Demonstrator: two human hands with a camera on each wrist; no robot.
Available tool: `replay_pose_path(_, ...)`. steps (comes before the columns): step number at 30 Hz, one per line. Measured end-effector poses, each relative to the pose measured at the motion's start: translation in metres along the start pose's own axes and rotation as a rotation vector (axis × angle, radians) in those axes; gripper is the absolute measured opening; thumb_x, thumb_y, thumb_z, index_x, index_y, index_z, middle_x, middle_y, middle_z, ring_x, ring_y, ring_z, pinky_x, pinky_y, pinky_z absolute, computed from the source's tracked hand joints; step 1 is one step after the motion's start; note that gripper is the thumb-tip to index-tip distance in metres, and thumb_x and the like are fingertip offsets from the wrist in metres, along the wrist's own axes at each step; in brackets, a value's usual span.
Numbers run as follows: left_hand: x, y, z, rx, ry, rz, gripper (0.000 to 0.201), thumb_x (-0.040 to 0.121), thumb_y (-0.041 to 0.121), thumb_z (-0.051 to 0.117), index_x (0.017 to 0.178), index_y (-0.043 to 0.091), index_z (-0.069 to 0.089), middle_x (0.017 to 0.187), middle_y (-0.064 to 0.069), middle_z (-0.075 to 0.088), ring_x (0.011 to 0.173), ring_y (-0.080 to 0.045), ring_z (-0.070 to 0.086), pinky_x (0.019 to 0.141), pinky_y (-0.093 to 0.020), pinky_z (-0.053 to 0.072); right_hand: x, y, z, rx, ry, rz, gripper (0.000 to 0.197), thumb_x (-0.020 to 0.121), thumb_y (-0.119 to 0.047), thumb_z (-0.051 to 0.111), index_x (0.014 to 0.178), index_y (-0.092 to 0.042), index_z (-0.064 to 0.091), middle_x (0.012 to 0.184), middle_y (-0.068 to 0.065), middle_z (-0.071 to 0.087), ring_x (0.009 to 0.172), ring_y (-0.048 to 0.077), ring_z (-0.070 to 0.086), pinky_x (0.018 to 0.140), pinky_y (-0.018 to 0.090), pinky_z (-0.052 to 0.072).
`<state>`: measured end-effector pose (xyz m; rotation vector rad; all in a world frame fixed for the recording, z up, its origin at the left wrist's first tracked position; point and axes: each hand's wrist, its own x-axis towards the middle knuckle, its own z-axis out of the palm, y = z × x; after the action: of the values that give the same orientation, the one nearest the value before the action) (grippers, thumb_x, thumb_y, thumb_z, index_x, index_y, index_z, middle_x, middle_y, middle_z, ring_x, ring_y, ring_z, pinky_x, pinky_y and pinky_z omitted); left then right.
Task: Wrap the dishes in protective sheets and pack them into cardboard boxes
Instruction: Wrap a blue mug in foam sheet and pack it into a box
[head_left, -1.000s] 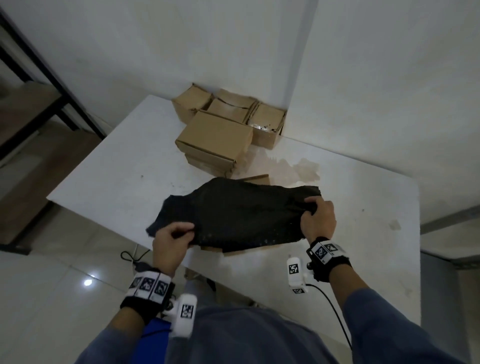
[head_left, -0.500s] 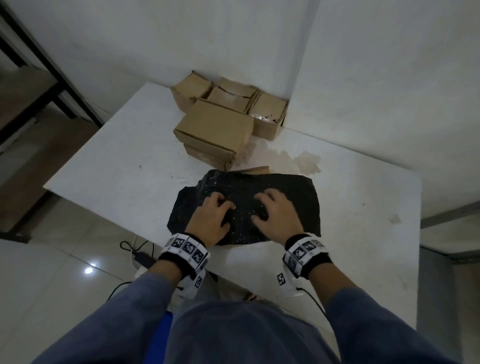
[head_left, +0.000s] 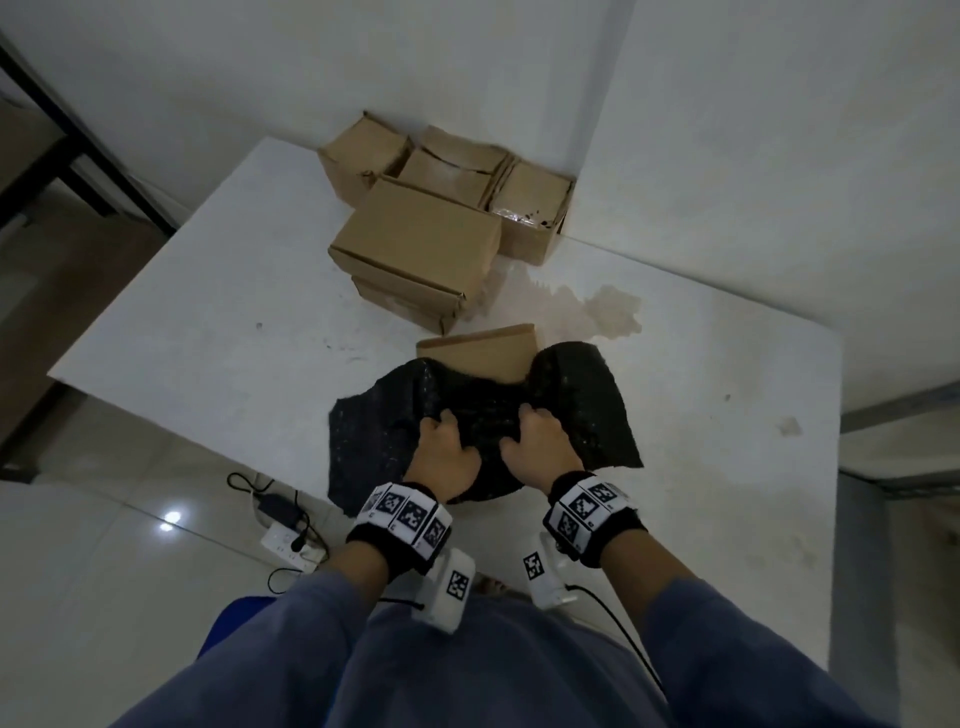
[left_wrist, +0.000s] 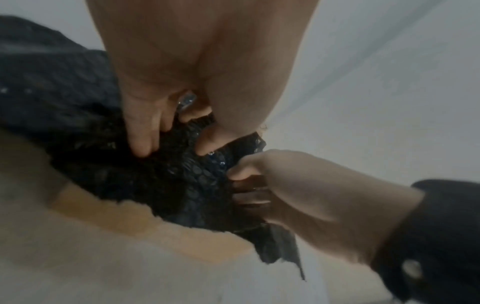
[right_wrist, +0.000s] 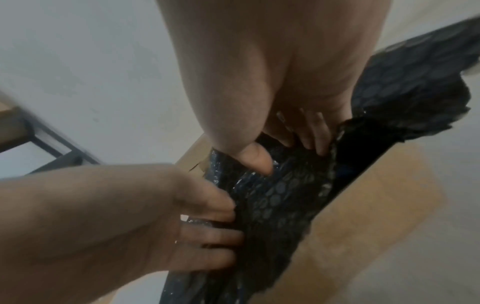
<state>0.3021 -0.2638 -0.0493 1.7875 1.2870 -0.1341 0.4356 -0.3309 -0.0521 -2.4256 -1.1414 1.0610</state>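
A black bubble-wrap sheet (head_left: 576, 410) lies bunched over an open cardboard box (head_left: 483, 348) near the table's front edge. Only the box's far flap shows in the head view. My left hand (head_left: 441, 452) and right hand (head_left: 535, 441) sit side by side on the sheet's sunken middle, fingers curled into it. In the left wrist view my left hand (left_wrist: 176, 144) pinches the sheet (left_wrist: 168, 185) between thumb and fingers, over the brown box (left_wrist: 155, 226). In the right wrist view my right hand (right_wrist: 285, 152) grips the sheet (right_wrist: 280, 195) inside the box (right_wrist: 363, 205). No dish is visible.
Closed cardboard boxes (head_left: 421, 244) are stacked at the back of the white table (head_left: 727, 467), with more boxes (head_left: 530, 208) against the wall corner. A brownish stain (head_left: 597, 312) marks the tabletop. A power strip (head_left: 291, 545) with cables lies on the floor at the left.
A second ago I held the sheet stretched by its two ends. Both hands then came together on its middle and pushed it down, so its ends now stand up around them.
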Motion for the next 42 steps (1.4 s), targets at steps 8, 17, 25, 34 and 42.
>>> replay_pose_path(8, 0.003, 0.012, 0.009, -0.546, -0.013, -0.275, 0.062, 0.074, 0.013, 0.055, 0.133, 0.007, 0.039, 0.124, -0.014, 0.051, 0.116, -0.036, 0.055, 0.1, -0.048, 0.049, 0.013, -0.004, 0.017, 0.074, -0.079, 0.156, 0.064, 0.088, -0.035, 0.062, 0.139, -0.002, 0.043, 0.143, 0.02, 0.032, 0.131, 0.042, 0.038, 0.111, 0.042, 0.034)
replay_pose_path(17, 0.042, -0.006, 0.022, -0.639, -0.248, -0.475, 0.084, 0.051, 0.003, 0.052, 0.135, 0.007, 0.049, 0.135, -0.017, 0.05, 0.114, -0.041, 0.052, 0.096, -0.051, 0.052, 0.014, 0.004, 0.024, 0.154, -0.07, 0.147, 0.079, 0.086, -0.036, 0.067, 0.146, 0.001, 0.03, 0.148, 0.017, 0.03, 0.137, 0.034, 0.035, 0.112, 0.038, 0.033)
replay_pose_path(25, 0.023, 0.023, -0.002, -0.783, -0.285, -0.524, 0.026, 0.079, -0.011, 0.044, 0.093, 0.001, 0.063, 0.097, -0.021, 0.063, 0.093, -0.036, 0.061, 0.092, -0.047, 0.051, 0.022, 0.0, 0.012, 0.438, -0.081, 0.258, 0.048, 0.082, -0.028, 0.063, 0.123, -0.003, 0.056, 0.125, 0.011, 0.055, 0.117, 0.029, 0.054, 0.104, 0.043, 0.044)
replay_pose_path(34, 0.006, 0.005, -0.007, -0.568, -0.241, -0.223, 0.058, 0.085, -0.005, 0.043, 0.14, 0.014, 0.045, 0.128, -0.015, 0.056, 0.117, -0.031, 0.055, 0.089, -0.033, 0.051, 0.006, 0.003, -0.014, 0.138, -0.089, 0.086, 0.055, 0.094, -0.024, 0.056, 0.145, -0.007, 0.045, 0.145, 0.014, 0.046, 0.133, 0.032, 0.045, 0.107, 0.034, 0.039)
replay_pose_path(42, 0.01, 0.009, 0.003, 0.019, -0.296, -0.039, 0.069, 0.083, 0.018, 0.046, 0.148, 0.002, 0.026, 0.136, -0.02, 0.042, 0.121, -0.036, 0.045, 0.105, -0.044, 0.042, 0.003, 0.008, -0.002, 0.057, -0.149, -0.003, 0.084, 0.086, -0.039, 0.064, 0.152, -0.025, 0.014, 0.138, 0.016, 0.049, 0.122, 0.038, 0.05, 0.098, 0.046, 0.047)
